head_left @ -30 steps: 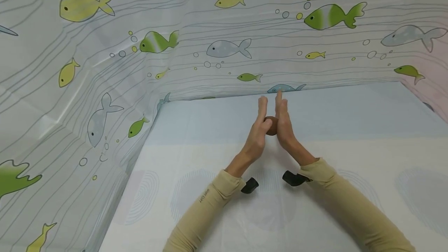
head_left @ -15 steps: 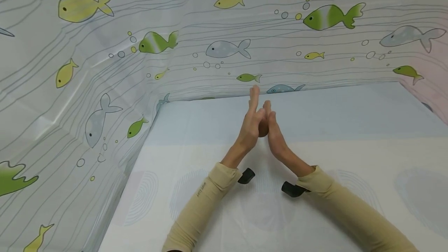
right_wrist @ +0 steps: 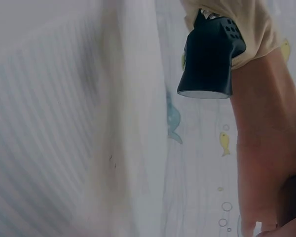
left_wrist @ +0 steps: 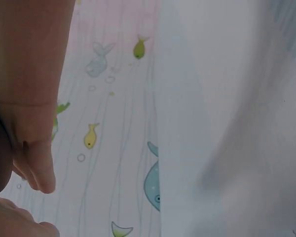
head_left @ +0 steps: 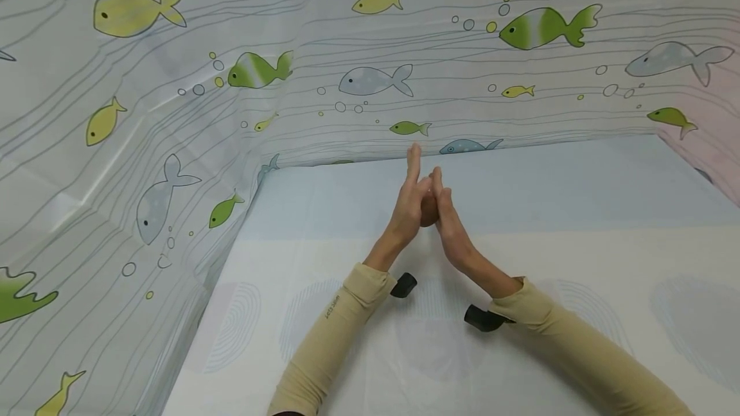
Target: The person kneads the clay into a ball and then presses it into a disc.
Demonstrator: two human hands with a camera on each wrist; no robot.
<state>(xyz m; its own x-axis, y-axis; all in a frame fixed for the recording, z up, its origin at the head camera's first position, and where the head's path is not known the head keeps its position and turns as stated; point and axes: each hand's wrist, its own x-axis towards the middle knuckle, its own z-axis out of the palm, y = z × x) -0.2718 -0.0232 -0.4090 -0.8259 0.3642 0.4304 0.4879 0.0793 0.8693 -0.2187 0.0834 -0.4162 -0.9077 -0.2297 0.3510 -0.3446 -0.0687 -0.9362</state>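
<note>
We see the left hand point(head_left: 406, 205) and the right hand point(head_left: 455, 231) raised palm to palm, coming together with a brown ball point(head_left: 429, 210) between them. The fingers point mostly straight and away from the person; neither hand is clamped round the ball, which is pressed between the palms.

The far edge of the table point(head_left: 636, 262) meets a fish-print sheet point(head_left: 324, 31), and in the head view the left fingertips overlap that edge. The left edge slants down toward the person, well apart from the hands. Cloth spreads to both sides of us, more widely to the right, with a pale blue band point(head_left: 566, 191) along the far side. Below the hands, two black wrist devices point(head_left: 484, 318) sit apart from each other, at the cuffs of the tan sleeves point(head_left: 332, 332).

From the head view alone, we cannot tell how high the hands are. The left wrist view shows the ball at its left border, cut off, with fingers against the sheet beyond the table edge. The right wrist view gives us what the head view hides: a device's pale front end, close up, and the ball's dark side partly cropped at the right border.
</note>
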